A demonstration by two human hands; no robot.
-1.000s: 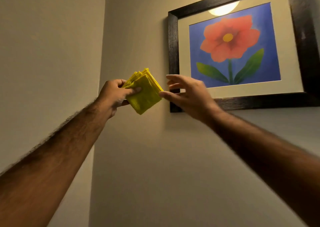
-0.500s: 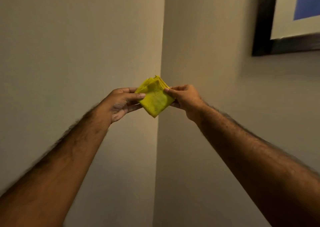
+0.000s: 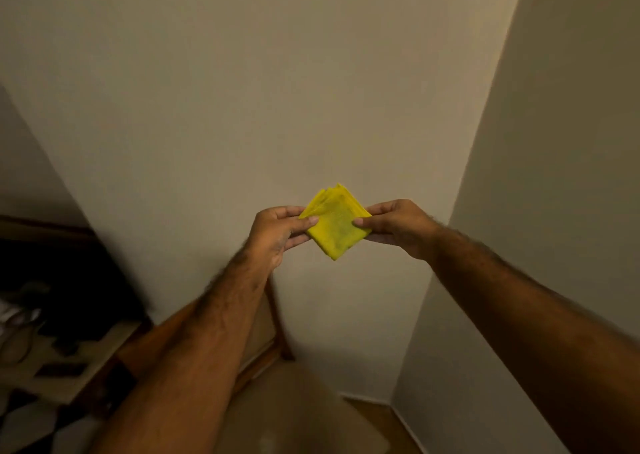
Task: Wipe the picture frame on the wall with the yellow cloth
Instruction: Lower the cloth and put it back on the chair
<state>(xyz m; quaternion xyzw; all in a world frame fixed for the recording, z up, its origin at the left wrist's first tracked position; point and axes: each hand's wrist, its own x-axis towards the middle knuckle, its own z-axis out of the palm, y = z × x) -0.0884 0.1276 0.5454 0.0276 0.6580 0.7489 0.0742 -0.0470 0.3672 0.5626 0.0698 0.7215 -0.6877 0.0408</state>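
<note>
Two bare hands hold the yellow cloth between them, out in front of a plain beige wall. The cloth is folded into a small, thick square and turned like a diamond: one corner points up, the opposite one points down, and the other two reach sideways into the hands. Being square, it has no clear long axis; its flat face looks toward the camera, and the stacked layers fan slightly at the upper left edge. A faint darker smudge shows near the middle of that face.

The left hand pinches the left corner, thumb lying across the front face and fingers curled behind, with the back of the hand toward the camera. The right hand pinches the right corner in the same way, thumb tip on the front and fingers tucked under and behind. The hands sit close together, parted only by the width of the cloth, at about the same height. Both forearms are bare and stretch forward from the lower edge of the view, converging on the cloth.

The second wall meets the first in a corner just right of the hands. Low at the left stands a dark wooden piece of furniture with blurred items on it, too soft to name. The picture frame is out of view.
</note>
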